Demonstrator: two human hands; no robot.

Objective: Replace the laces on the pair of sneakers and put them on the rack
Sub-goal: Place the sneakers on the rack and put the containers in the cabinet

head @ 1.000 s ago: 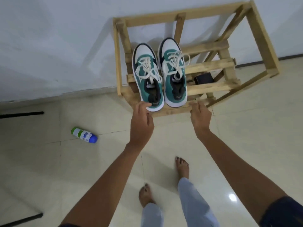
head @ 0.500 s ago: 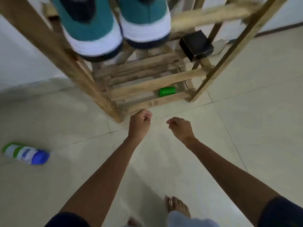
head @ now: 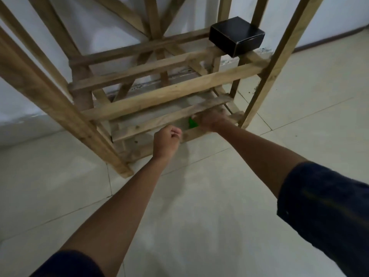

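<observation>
The sneakers are out of view; only the lower part of the wooden rack (head: 159,92) shows. My right hand (head: 211,119) reaches into the bottom shelf and lies over a small green object (head: 192,123), of which only the left end shows. The hand is blurred and its fingers are hidden, so I cannot tell whether it grips the object. My left hand (head: 167,140) hangs in a loose fist just in front of the bottom front slat, with nothing visible in it.
A black box (head: 236,36) sits on the right end of the middle shelf. The rack's slanted front legs (head: 65,116) stand to either side of my arms. A pale tiled floor (head: 199,196) lies below and a white wall stands behind.
The view has dropped lower and closer to the rack, and the sneakers have left the frame. My right hand has moved forward onto the green object on the bottom shelf. My left hand stays fisted.
</observation>
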